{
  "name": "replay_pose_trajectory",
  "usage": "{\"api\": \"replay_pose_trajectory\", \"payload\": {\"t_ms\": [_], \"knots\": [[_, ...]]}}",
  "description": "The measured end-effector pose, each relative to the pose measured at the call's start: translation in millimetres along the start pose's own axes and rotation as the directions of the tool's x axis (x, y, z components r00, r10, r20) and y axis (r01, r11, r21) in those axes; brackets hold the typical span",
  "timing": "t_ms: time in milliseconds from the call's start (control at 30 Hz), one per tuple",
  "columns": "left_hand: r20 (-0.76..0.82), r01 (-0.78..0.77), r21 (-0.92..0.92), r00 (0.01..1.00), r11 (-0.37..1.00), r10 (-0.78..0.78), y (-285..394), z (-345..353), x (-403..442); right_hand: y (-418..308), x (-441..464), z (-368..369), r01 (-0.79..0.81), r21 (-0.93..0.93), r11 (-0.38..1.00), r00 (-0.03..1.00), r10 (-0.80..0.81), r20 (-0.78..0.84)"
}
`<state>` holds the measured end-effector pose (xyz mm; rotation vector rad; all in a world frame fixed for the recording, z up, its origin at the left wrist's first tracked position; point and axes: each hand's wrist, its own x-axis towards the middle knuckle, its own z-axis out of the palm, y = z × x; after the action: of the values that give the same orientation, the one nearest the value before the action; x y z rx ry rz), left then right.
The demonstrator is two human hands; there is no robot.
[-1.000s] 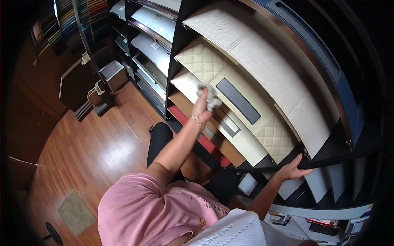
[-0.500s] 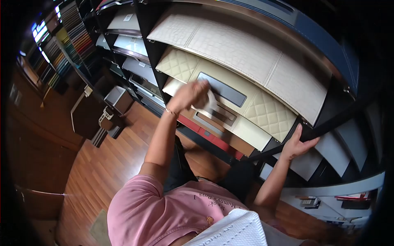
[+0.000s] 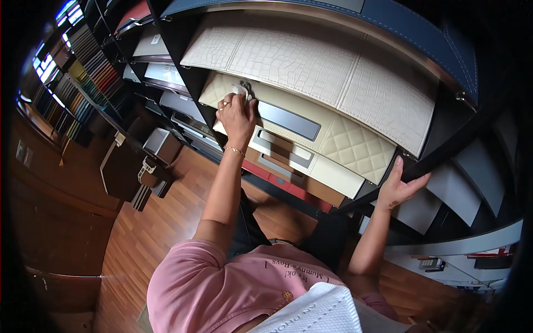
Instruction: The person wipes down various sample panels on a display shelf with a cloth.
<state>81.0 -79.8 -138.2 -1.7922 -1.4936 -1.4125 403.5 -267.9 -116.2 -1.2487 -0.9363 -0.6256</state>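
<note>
My left hand (image 3: 237, 117) is closed around a crumpled whitish cloth (image 3: 240, 89), with some dark grey showing at its top. It presses at the left quilted part of a cream panel (image 3: 288, 100), beside that panel's grey rectangular inset (image 3: 288, 120). My right hand (image 3: 401, 188) rests against the black rail (image 3: 444, 158) along the rack's right side, thumb and fingers spread wide. Above the cream panel lies a larger off-white crocodile-textured panel (image 3: 288, 58). Below it, a plain cream panel (image 3: 336, 176) with a slot-shaped cutout is partly covered.
A blue stitched panel (image 3: 411, 28) tops the rack; brown (image 3: 319, 191) and red panels (image 3: 291, 191) sit low. More shelves with grey panels (image 3: 186, 102) stand left. Colour swatches (image 3: 91, 61) line the far wall. A white-grey bin (image 3: 161, 145) is on the wooden floor (image 3: 150, 222).
My left hand has moved up and left with the cloth, from the grey inset's left end to the quilted part. My right hand stays at the rail. The view has shifted slightly.
</note>
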Motion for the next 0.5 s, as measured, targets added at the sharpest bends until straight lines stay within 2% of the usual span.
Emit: {"api": "replay_pose_trajectory", "payload": {"t_ms": [67, 133, 200, 267, 333, 400, 467, 500], "knots": [[0.068, 0.065, -0.008, 0.996, 0.998, -0.065, 7.5, 2.4, -6.2, -0.5, -1.0, 0.3, -0.011, 0.014, 1.0, 1.0, 0.011, -0.002], [0.186, 0.048, -0.113, 0.982, 0.992, -0.026, 31.4, 3.2, -24.8, -1.7, 0.5, 0.3, 0.009, 0.008, 1.0, 1.0, -0.009, 0.008], [0.269, -0.08, -0.345, 0.946, 0.935, 0.18, 70.4, -1.1, -48.0, -1.0, 0.0, 0.4, 0.007, -0.005, 1.0, 1.0, -0.007, 0.012], [0.144, -0.3, -0.398, 0.913, 0.867, 0.382, 122.8, -25.5, -59.0, 1.8, -1.9, -0.6, -0.013, -0.024, 1.0, 1.0, 0.014, 0.02], [0.207, -0.294, -0.472, 0.879, 0.831, 0.429, 139.2, -36.2, -61.6, 0.8, -2.1, -0.8, -0.02, 0.002, 1.0, 1.0, 0.02, 0.024], [0.209, -0.25, -0.498, 0.895, 0.831, 0.395, 121.6, -29.7, -51.2, -0.6, -1.2, -1.1, -0.015, 0.012, 1.0, 0.999, 0.014, 0.033], [0.178, -0.236, -0.342, 0.934, 0.91, 0.309, 82.5, -5.0, -44.7, -1.9, -0.5, -2.2, 0.0, -0.001, 1.0, 0.999, 0.0, 0.04], [0.146, -0.177, -0.331, 0.961, 0.927, 0.236, 64.2, -7.7, -33.2, 0.7, -0.2, -1.9, 0.005, -0.014, 1.0, 0.999, -0.004, 0.033]]}}
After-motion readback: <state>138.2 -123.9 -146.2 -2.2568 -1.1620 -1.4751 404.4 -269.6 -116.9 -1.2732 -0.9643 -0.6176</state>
